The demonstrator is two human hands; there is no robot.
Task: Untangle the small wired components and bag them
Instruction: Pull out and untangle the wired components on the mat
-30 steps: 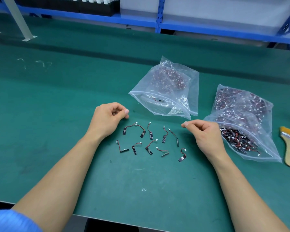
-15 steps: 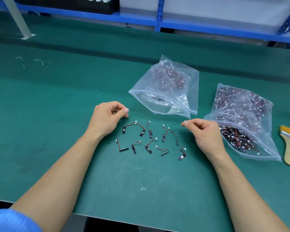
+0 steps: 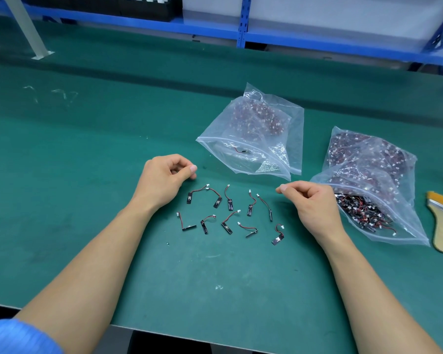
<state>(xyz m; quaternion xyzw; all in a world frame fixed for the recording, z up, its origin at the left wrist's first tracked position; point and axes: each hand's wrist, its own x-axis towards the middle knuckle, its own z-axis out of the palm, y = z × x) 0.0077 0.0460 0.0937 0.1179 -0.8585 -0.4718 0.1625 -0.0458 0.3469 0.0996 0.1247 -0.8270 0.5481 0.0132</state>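
Head view, nearest first: a blue sleeve covers the left upper arm at the near left corner, and both bare forearms reach out over the green bench mat.

Separated wired components, about ten, lie spread on the mat between the hands. Most are apart from one another; the two at the far left of the group appear to meet at their white connectors. The spacing suggests they were laid out singly for counting or checking before bagging.

The left hand rests on the mat just left of the group, fingers loosely curled, thumb against forefinger, nothing visible in it. The right hand rests just right of the group in the same loose curl, likewise with nothing visible in it.

Beyond the group, the centre zip bag lies with its mouth toward the hands, probably the receiving bag: one component sits just inside the mouth, with a mass deeper in. The right zip bag, touching the right hand, holds a dense tangle, likely the unsorted supply. A paint brush lies beyond it to the right. Blue shelving runs along the far edge.
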